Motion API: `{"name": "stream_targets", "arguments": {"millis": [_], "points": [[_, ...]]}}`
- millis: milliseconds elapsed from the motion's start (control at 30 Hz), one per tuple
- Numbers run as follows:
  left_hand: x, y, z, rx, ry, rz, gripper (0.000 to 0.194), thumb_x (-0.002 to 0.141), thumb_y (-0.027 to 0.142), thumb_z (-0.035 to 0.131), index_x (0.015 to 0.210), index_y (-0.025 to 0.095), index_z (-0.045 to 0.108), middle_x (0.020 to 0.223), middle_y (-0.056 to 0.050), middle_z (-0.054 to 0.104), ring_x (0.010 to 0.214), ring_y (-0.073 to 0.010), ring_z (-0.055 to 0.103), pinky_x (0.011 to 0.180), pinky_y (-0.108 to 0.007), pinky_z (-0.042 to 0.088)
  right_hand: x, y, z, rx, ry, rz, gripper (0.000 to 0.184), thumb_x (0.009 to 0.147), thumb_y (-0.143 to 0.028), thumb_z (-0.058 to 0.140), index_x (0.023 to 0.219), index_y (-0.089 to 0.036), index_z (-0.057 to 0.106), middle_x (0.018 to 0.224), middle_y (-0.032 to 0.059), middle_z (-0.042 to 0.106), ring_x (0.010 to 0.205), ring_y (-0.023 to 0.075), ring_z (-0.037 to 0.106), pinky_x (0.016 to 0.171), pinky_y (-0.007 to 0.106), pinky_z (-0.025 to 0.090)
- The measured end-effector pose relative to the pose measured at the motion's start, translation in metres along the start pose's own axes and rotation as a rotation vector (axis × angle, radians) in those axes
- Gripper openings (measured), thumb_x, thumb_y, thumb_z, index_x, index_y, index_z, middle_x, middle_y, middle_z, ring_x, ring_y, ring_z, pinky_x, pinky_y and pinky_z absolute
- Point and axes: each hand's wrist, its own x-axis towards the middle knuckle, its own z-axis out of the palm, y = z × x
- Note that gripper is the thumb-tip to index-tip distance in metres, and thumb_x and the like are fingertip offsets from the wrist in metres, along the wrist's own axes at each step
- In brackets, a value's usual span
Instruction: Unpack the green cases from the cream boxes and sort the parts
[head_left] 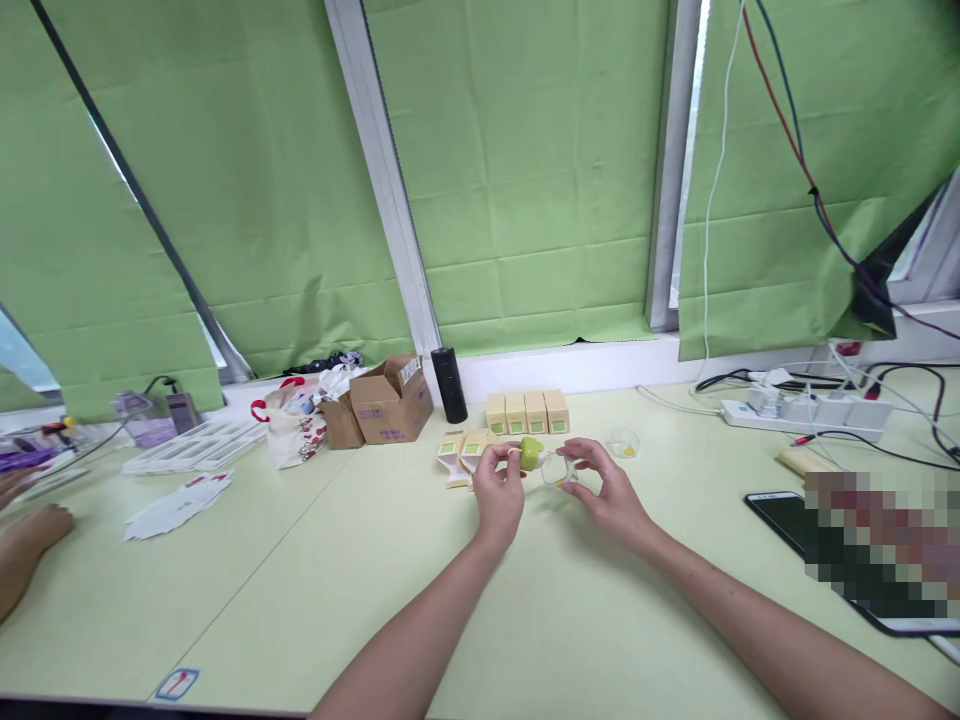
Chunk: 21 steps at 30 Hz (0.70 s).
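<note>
green bit (532, 454): pinched in left hand (499, 500), mid-frame, lying kinda sideways
clear cup (556, 469): gripped by right hand (613, 502), just right
hands: apart

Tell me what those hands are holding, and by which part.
The left hand pinches a small green object at its left end; the right hand holds a clear container by its right side.

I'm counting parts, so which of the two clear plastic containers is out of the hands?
The clear plastic container on the pale table, beyond the right hand; the other container is held in that hand.
</note>
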Motion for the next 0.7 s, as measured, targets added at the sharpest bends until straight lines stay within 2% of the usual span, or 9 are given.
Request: {"name": "stream_targets", "arguments": {"millis": [133,300,500,700], "points": [[0.011,-0.011,-0.001,-0.116,0.083,-0.173,0.046,0.081,0.06,0.076,0.084,0.017,0.06,0.084,-0.004,0.067,0.074,-0.0169,0.065,0.058,-0.029,0.06,0.0,0.0,-0.003,-0.043,-0.004,-0.046,0.032,0.095,-0.034,0.061,0.127,-0.031,0.06,0.133,0.0078,0.067,0.123,0.0291,0.062,0.106,0.052,0.051],[0.013,-0.022,-0.002,-0.177,0.097,-0.361,0.045,0.078,0.054,0.082,0.083,0.015,0.061,0.081,-0.004,0.065,0.072,-0.0142,0.065,0.059,-0.029,0.062,0.003,-0.002,-0.008,-0.069,0.02,-0.102,0.013,0.099,-0.034,0.057,0.105,-0.03,0.067,0.14,0.0074,0.065,0.134,0.0304,0.056,0.113,0.054,0.044],[0.01,-0.029,-0.002,-0.18,0.085,-0.404,0.043,0.078,0.05,0.084,0.08,0.014,0.061,0.08,-0.005,0.067,0.071,-0.0142,0.066,0.058,-0.028,0.062,0.016,0.0,-0.023,-0.125,0.168,-0.088,0.012,0.098,-0.038,0.059,0.097,-0.029,0.067,0.135,0.01,0.068,0.133,0.0319,0.055,0.11,0.057,0.043],[0.01,-0.03,-0.002,-0.188,0.068,-0.416,0.044,0.077,0.051,0.085,0.08,0.014,0.062,0.08,-0.005,0.066,0.068,-0.0129,0.064,0.059,-0.027,0.061,0.037,0.032,-0.058,-0.178,0.349,-0.007,0.017,0.094,-0.041,0.059,0.099,-0.025,0.064,0.137,0.0127,0.068,0.132,0.0312,0.059,0.107,0.052,0.046]]}}
